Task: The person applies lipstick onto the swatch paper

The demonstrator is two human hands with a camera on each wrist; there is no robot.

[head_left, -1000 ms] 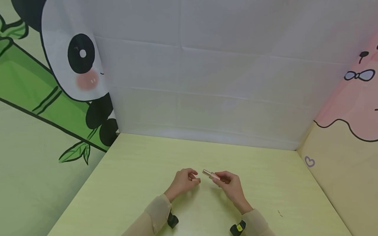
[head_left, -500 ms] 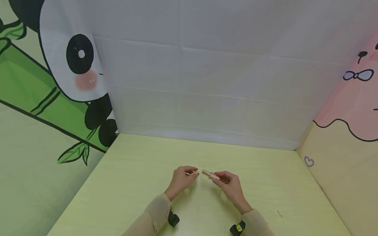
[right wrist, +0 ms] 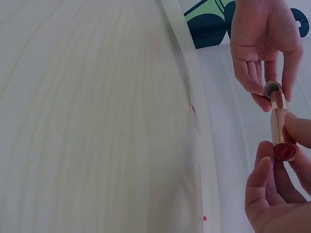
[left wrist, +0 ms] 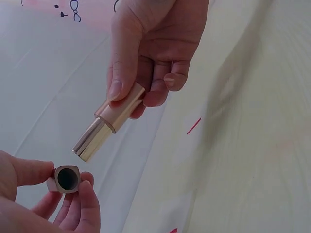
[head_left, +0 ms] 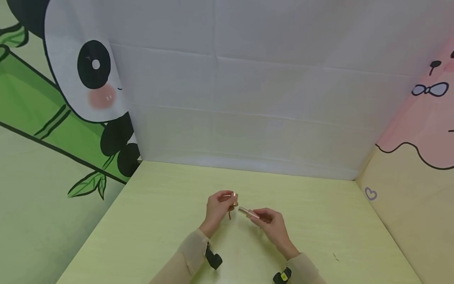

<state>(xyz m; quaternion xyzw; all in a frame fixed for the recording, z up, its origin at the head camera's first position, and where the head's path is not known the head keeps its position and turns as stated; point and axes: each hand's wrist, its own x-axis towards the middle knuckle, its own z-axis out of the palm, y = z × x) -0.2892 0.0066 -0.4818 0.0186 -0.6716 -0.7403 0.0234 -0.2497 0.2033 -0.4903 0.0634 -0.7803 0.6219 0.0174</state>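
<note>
My right hand (head_left: 274,228) pinches a gold lipstick tube (left wrist: 121,108) between thumb and fingers, its narrower shiny end slanting toward the left hand. The tube's other end shows a red disc (right wrist: 285,152) in the right wrist view. With thumb and fingertips my left hand (head_left: 214,210) holds a gold lipstick cap (left wrist: 67,178). In the left wrist view the cap's dark hollow mouth faces the camera, a short gap from the tube's narrow end. No lipstick bullet shows on the tube. Both hands are above the table.
The pale yellow table (head_left: 177,185) meets a white cloth backdrop (head_left: 248,118). On the tabletop, a small red mark (left wrist: 193,126) shows near the hands, and a thin dark mark (head_left: 335,257) lies at the right. Printed walls flank both sides.
My left hand has moved up slightly, and the cap in its fingers now shows, turned more upright. The right hand with the tube has shifted a little left. A red mark shows below the left hand.
</note>
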